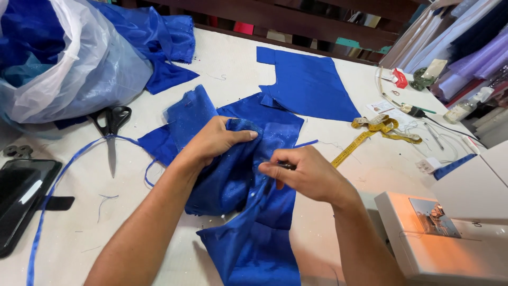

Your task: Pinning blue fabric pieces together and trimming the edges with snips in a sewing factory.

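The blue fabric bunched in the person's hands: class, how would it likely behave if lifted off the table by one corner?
The blue fabric would probably hang limp, since it already folds and crumples under the left hand. Its sheen suggests it may slide easily on the white table. It looks thin, so likely light.

A large clear plastic bag (79, 63) stuffed with blue cloth sits at the bench's (227, 69) far left corner. Below it, at the left edge, lies a dark-screened phone (21, 196).
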